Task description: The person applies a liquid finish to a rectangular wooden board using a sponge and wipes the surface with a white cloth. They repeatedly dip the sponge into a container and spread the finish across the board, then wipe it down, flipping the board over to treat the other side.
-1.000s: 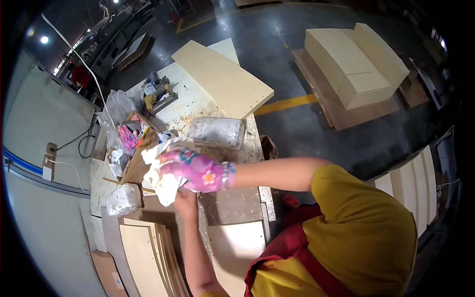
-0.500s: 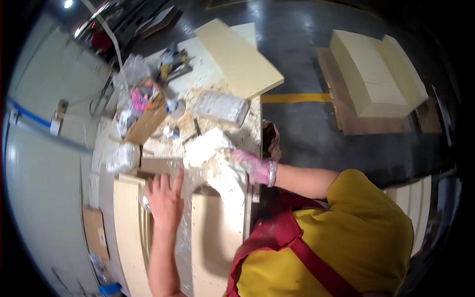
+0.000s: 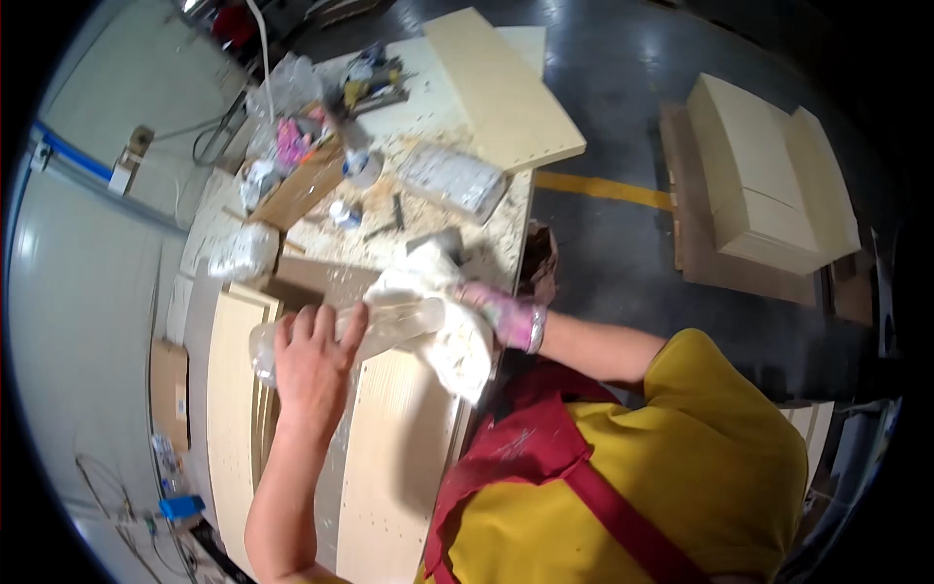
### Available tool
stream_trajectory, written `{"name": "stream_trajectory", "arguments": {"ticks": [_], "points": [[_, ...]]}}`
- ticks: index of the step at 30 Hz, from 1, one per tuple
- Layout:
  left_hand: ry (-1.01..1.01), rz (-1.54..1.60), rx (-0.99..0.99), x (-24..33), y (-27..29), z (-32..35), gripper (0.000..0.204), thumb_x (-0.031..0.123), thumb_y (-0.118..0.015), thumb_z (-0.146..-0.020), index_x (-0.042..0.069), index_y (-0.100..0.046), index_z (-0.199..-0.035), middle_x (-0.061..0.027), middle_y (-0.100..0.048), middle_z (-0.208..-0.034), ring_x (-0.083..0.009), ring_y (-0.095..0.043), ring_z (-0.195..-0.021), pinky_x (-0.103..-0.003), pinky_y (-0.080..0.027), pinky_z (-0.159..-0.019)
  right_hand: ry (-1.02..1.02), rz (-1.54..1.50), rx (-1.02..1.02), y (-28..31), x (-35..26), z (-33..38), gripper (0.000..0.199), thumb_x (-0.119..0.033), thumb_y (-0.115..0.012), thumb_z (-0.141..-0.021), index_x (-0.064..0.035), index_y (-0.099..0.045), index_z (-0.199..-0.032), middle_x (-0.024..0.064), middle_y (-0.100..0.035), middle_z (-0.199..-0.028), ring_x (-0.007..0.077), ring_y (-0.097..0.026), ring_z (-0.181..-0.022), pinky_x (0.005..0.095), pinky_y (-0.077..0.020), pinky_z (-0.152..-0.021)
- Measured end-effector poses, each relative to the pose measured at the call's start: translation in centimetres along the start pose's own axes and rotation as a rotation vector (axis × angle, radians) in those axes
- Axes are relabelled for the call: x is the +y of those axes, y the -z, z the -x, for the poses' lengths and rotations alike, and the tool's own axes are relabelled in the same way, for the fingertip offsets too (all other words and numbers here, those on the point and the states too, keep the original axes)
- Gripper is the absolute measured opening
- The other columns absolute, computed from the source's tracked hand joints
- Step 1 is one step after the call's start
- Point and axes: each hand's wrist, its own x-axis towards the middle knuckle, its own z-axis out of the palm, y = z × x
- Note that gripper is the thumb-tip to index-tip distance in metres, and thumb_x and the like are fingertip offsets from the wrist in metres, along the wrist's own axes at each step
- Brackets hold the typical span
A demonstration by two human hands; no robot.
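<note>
My bare left hand point(image 3: 315, 358) is wrapped over a clear plastic bottle point(image 3: 386, 328) that lies sideways in the air above the boards. Its narrow end points right and meets a bunched white cloth point(image 3: 461, 352). In my right hand point(image 3: 502, 317), which wears a pink glove, I grip that cloth; my fingertips are partly hidden by its folds. Under the bottle and cloth lies a pale wooden panel point(image 3: 389, 457) with small holes along its edges. More pale panels point(image 3: 233, 389) stand stacked left of my left forearm.
Ahead, the dusty worktable carries a white-smeared block point(image 3: 452, 180), a cardboard piece point(image 3: 297, 185), small bottles point(image 3: 361, 168), tools point(image 3: 375, 86) and a long pale board point(image 3: 506, 92) overhanging its right edge. Stacked panels point(image 3: 764, 175) sit on a pallet at right.
My left hand now has the clear bottle raised, its end brought against the cloth; before, the hand was over the panel stack's edge. The view has shifted slightly.
</note>
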Motion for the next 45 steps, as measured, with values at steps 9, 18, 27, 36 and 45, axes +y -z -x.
{"name": "stream_trajectory", "arguments": {"ticks": [9,18,27,36,45], "points": [[-0.101,-0.02,0.134,-0.1,-0.2,-1.4,0.05,0.006,-0.058,-0.074,0.017,-0.056,-0.122,-0.0078,-0.053,-0.095,-0.0266,-0.053,-0.093,-0.043,-0.041,-0.088,-0.004,-0.116,-0.097,-0.1,-1.4,0.0,0.031,-0.028,-0.049,-0.098,-0.0026,-0.057,-0.114,0.0077,-0.066,-0.102,0.0174,-0.065,-0.088,0.0331,-0.0531,-0.082],[0.01,-0.113,0.01,-2.7,-1.2,-1.9,0.049,0.008,-0.054,-0.08,0.02,-0.052,-0.128,-0.0065,-0.052,-0.1,-0.0243,-0.052,-0.096,-0.041,-0.041,-0.088,-0.016,-0.032,0.036,1.5,-2.3,-0.2,0.058,-0.041,-0.055,-0.088,0.0001,-0.048,-0.129,0.0197,-0.059,-0.121,0.0304,-0.061,-0.104,0.0463,-0.0496,-0.089],[-0.023,-0.149,0.071,-3.2,-2.5,-2.7,0.042,0.008,-0.053,-0.079,0.019,-0.058,-0.12,-0.0056,-0.054,-0.094,-0.024,-0.055,-0.092,-0.04,-0.043,-0.086,-0.136,-0.382,0.018,5.0,-1.5,-3.5,0.037,-0.025,-0.052,-0.093,-0.003,-0.053,-0.124,0.0189,-0.064,-0.113,0.0314,-0.066,-0.097,0.0461,-0.0546,-0.085],[0.017,0.332,-0.029,-1.2,-9.1,-4.1,0.051,0.01,-0.063,-0.075,0.018,-0.055,-0.125,-0.0102,-0.056,-0.107,-0.0297,-0.055,-0.1,-0.045,-0.043,-0.09,-0.139,-0.377,0.052,2.3,-0.6,-3.4,0.035,-0.028,-0.052,-0.094,-0.0033,-0.054,-0.119,0.0162,-0.066,-0.106,0.0275,-0.067,-0.094,0.0439,-0.0536,-0.087],[0.496,1.079,0.271,-4.6,-19.7,-10.3,0.067,0.005,-0.079,-0.068,0.004,-0.049,-0.128,-0.0173,-0.061,-0.113,-0.0306,-0.058,-0.107,-0.039,-0.042,-0.095,0.022,-0.467,-0.069,2.0,-5.1,-1.5,0.048,-0.031,-0.055,-0.092,0.0037,-0.051,-0.125,0.0205,-0.062,-0.118,0.0297,-0.064,-0.103,0.0416,-0.0486,-0.095]]}}
